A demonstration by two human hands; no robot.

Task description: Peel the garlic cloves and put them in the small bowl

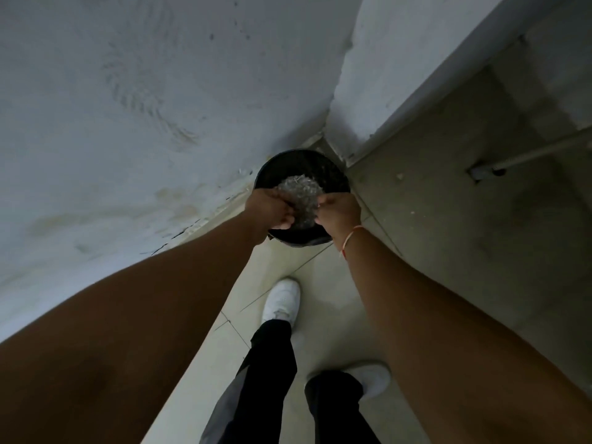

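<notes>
Hands hover over a black bin (302,168): left hand (270,208) and right hand (339,213) curled, contents unclear. Garlic cloves and bowl unseen. Papery scraps (299,190) between them look light, best pinched loosely.

No readable text, no labels, no brands, no numbers anywhere

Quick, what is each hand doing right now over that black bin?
Left hand: fingers curled over the black bin; holding anything cannot be told.
Right hand: fingers curled too; contents cannot be told.
</notes>
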